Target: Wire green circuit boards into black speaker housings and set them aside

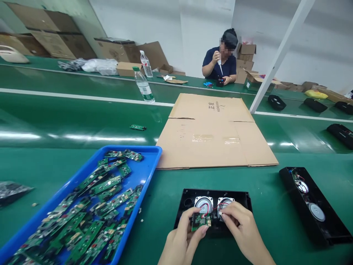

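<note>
- Left hand (180, 230): green circuit board (202, 221) is gripped between thumb and fingers, held over the near-left part of the open black case (216, 232).
- Right hand (242, 221): thumb and fingertips are closed in a pinch on a small whitish piece (220, 212); exact kind can't be told, partly hidden by the fingers.
- Black case is laid on the green bench (157, 243), directly under both hands. 2 round speakers are seen inside: left speaker (203, 201), right speaker (225, 201). Right speaker is partly covered by the right hand.
- Red wires (206, 208) are seen between board and speakers; ends can't be traced.
- Blue tray (154, 158) is placed to the left, loaded with many loose boards (106, 186), overlapping.
- 2nd open case (292, 206) is set to the right, angled, well apart from the hands.
- Flattened cardboard (215, 152) is laid beyond the case.
- 1 single board (138, 127) is left between cardboard and tray, farther out.
- 2 bottles are stood at the far left: green-capped bottle (145, 89), white-capped bottle (146, 65).
- Across the bench, a white pointed tool (220, 65) is held by a co-worker (208, 66) over a small dark part (220, 82).
</note>
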The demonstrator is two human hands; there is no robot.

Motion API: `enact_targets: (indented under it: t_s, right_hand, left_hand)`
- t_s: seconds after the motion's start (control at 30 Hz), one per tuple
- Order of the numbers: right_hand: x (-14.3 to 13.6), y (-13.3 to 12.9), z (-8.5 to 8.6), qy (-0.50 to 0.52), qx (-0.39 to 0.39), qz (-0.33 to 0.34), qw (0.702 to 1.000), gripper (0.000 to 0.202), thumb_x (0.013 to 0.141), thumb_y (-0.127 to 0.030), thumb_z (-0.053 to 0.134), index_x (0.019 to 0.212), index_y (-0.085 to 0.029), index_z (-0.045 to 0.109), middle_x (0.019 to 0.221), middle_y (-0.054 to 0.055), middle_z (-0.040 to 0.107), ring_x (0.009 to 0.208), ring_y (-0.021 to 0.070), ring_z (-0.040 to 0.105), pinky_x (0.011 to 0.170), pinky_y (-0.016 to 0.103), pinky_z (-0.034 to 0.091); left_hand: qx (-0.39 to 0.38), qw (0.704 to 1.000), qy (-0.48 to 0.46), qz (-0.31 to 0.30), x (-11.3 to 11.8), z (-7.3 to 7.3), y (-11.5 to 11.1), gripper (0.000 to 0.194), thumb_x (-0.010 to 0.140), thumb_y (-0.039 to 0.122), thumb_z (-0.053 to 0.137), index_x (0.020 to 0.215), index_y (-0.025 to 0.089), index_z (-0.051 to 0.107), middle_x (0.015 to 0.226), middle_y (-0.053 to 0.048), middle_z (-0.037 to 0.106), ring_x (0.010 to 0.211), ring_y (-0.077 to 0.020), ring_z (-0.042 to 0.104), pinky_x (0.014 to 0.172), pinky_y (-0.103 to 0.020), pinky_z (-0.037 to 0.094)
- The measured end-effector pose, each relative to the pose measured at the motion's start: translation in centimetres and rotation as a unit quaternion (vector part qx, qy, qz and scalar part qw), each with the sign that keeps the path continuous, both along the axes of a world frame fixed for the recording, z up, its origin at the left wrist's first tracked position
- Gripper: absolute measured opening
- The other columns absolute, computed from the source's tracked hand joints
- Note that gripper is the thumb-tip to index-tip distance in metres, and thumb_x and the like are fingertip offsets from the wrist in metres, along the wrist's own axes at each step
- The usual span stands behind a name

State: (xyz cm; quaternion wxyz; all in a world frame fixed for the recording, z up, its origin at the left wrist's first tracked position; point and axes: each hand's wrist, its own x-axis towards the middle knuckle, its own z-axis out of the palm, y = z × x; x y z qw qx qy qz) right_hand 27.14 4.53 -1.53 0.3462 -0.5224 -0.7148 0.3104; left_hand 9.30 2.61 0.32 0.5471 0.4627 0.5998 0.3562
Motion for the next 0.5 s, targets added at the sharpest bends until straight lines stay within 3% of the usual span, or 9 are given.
enact_targets:
  t_s: [0.2, 0.37, 0.5]
  right_hand:
    - [-0.3, -0.2, -0.3, -0.078, 0.121, 0.075, 0.987, 0.026, 0.097, -0.018, 0.038, 0.086, -0.018, 0.061, 0.075, 0.003, 0.056, 0.067, 0.0133, 0.053, 0.058, 0.024, 0.044]
    - [-0.7, -0.1, -0.3, -0.166, 0.216, 0.074, 0.959, 0.030, 0.096, -0.012, 0.036, 0.079, -0.017, 0.060, 0.071, 0.002, 0.052, 0.061, 0.0123, 0.046, 0.053, 0.023, 0.037]
    - [-1.1, -0.3, -0.7, -0.213, 0.270, 0.062, 0.937, 0.035, 0.096, -0.009, 0.034, 0.070, -0.016, 0.057, 0.066, 0.002, 0.050, 0.058, 0.0129, 0.039, 0.051, 0.025, 0.030]
  left_hand:
    - [0.019, 0.999, 0.004, -0.028, 0.4, -0.8, 0.6, 0.032, 0.086, 0.037, 0.048, 0.115, 0.024, 0.054, 0.073, 0.003, 0.075, 0.073, -0.0185, 0.074, 0.075, -0.025, 0.059]
    - [0.011, 0.998, -0.023, -0.057, 0.3, -1.2, 1.0, 0.035, 0.086, 0.035, 0.050, 0.117, 0.022, 0.056, 0.076, 0.002, 0.074, 0.074, -0.0182, 0.074, 0.077, -0.027, 0.061]
    - [0.023, 0.999, 0.011, -0.035, 0.8, -0.9, 1.2, 0.034, 0.085, 0.033, 0.047, 0.115, 0.023, 0.060, 0.069, 0.003, 0.070, 0.065, -0.0169, 0.071, 0.072, -0.028, 0.062]
